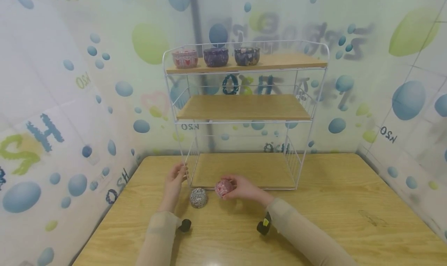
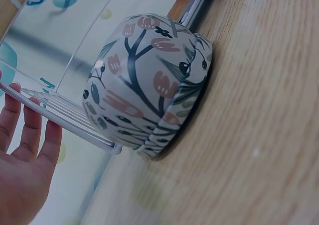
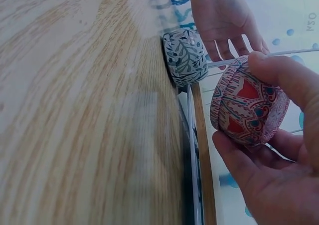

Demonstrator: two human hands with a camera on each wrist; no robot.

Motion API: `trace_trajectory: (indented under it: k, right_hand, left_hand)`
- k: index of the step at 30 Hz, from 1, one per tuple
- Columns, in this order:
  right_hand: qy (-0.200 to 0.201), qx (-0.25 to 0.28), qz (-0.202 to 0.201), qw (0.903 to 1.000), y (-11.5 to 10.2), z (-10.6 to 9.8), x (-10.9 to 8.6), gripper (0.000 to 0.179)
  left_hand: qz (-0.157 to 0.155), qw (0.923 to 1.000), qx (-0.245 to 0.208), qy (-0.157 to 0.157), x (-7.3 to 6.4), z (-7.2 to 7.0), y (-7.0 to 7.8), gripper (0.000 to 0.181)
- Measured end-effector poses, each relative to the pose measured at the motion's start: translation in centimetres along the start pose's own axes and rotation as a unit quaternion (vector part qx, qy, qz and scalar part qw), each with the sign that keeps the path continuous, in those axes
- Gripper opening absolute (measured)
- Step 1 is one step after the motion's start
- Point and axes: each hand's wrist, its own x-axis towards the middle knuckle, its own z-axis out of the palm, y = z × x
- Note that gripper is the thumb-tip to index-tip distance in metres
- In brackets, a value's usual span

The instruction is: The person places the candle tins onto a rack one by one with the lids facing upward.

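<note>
My right hand (image 1: 241, 187) grips a small red-and-pink patterned bowl (image 3: 249, 103) between thumb and fingers, just above the table at the front of the rack's bottom shelf. The bowl's rim side faces down toward the table. My left hand (image 1: 173, 184) reaches to the rack's front left post, its extended fingers (image 2: 32, 127) touching the white wire. Between the hands, a white bowl with a dark leaf and pink flower pattern (image 2: 139, 75) rests upside down on the table, close to the front left corner of the white wire rack (image 1: 177, 138).
The rack has three wooden shelves. On its top shelf (image 1: 290, 59) stand a pink bowl (image 1: 185, 59), a dark purple bowl (image 1: 215, 58) and a dark patterned bowl (image 1: 247, 56) in a row at the left. Patterned curtains surround the wooden table (image 1: 335, 204).
</note>
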Motion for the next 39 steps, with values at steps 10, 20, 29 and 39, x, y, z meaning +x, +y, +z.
trace_trajectory:
  k: [10, 20, 29, 39]
  right_hand:
    - [0.007, 0.04, 0.013, 0.9991, -0.21, 0.0, 0.11, 0.068]
    - [0.016, 0.002, 0.01, 0.9998, -0.16, -0.07, 0.17, 0.066]
    - [0.015, 0.028, 0.016, 0.9994, -0.12, 0.05, 0.21, 0.067]
    - [0.016, 0.046, 0.006, 0.9988, 0.07, 0.18, 0.15, 0.068]
  left_hand:
    - [0.005, 0.9999, 0.013, 0.003, -0.08, -0.03, 0.03, 0.029]
    - [-0.003, 1.0, 0.003, -0.005, -0.06, -0.1, 0.18, 0.029]
    - [-0.002, 1.0, 0.008, -0.005, -0.05, -0.1, 0.0, 0.032]
    - [0.018, 0.9998, 0.008, -0.002, 0.18, -0.05, -0.34, 0.036]
